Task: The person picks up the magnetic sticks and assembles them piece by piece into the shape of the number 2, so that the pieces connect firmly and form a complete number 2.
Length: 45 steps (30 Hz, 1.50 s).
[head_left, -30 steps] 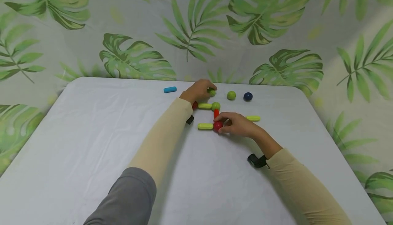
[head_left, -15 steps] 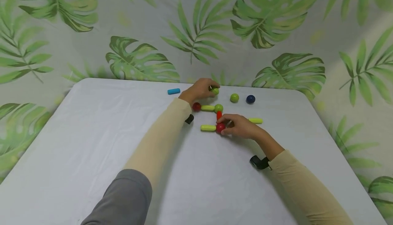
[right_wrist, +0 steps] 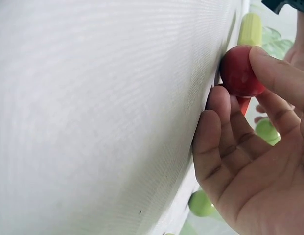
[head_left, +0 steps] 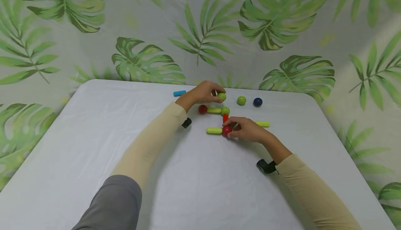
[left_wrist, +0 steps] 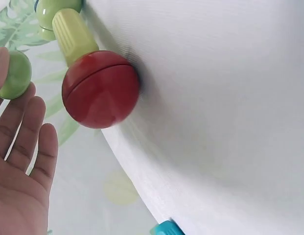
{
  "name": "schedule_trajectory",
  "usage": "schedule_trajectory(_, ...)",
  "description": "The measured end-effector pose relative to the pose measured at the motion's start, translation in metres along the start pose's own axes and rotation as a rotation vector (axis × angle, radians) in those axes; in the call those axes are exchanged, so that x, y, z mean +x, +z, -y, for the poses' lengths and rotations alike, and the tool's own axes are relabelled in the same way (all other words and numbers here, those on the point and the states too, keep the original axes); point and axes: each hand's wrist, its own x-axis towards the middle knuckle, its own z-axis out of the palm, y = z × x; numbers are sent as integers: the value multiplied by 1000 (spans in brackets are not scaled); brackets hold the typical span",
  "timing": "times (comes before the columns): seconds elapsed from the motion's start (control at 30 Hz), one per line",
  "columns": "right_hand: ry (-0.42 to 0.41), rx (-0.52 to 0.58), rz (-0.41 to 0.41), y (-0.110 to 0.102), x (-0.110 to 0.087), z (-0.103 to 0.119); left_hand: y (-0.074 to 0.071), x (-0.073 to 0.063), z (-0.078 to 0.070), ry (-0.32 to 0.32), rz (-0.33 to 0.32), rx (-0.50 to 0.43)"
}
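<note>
Green ball (head_left: 221, 97) pinched in the left hand (head_left: 205, 92), near the far edge of the table (head_left: 94, 125)

By thumb and fingertips the ball is gripped at its sides, the remaining fingers of the left hand being loosely extended. Whether it is lifted off the table cannot be told. From its smooth, rounded surface it is judged light and stiff, unlikely to be crushed but apt to slip or roll if pinched off-centre; hold is best taken across its widest part, with opposed finger pads.

By the right hand (head_left: 245, 129), partly curled, a red ball (head_left: 227, 131) is pinched, the thumb being laid against it and the other fingers loosely bent. To this ball a yellow rod (head_left: 214, 130) and a red rod (head_left: 225, 117) are joined; beyond the red rod, a second green ball (head_left: 225, 110), an upper yellow rod (head_left: 214, 110) and a dark red ball (head_left: 203, 109) are lined up. Lifted by one end, the joints could be strained, so the chain is judged better steadied at its balls.

Farther out, a separate green ball (head_left: 241, 100) and a navy ball (head_left: 258, 102) are seen; a blue rod (head_left: 179, 93) is placed near the left wrist, and another yellow rod (head_left: 262, 124) is partly hidden by the right hand
</note>
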Motion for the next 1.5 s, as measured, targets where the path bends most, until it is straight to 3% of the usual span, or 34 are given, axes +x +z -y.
schedule_trajectory(0.27, -2, -13, -6, 1, 2, 1, -1, -16, 1, 34, 7, 30)
schedule_trajectory(0.43, -17, -18, -6, 0, 2, -1, -3, -39, -2, 76, -12, 51)
schedule_trajectory(0.57, -6, -24, -8, 1, 3, -1, -5, -68, -2, 95, -34, 33)
schedule_trajectory(0.73, 2, -24, 4, 1, 3, 1, 2, -119, 4, 127, -57, 48)
schedule_trajectory(0.9, 7, -25, 5, 0, 2, 3, 9, -172, 5, 116, -99, 36)
schedule_trajectory(1.03, 4, -26, 8, -1, 1, 2, 13, -202, 4, 93, -133, 40)
schedule_trajectory(1.2, 3, -28, 5, -3, 0, 2, 17, -218, 3, 72, -158, 48)
schedule_trajectory(1.5, -6, -30, -5, -2, -1, 3, 22, -221, 3, 58, -154, 19)
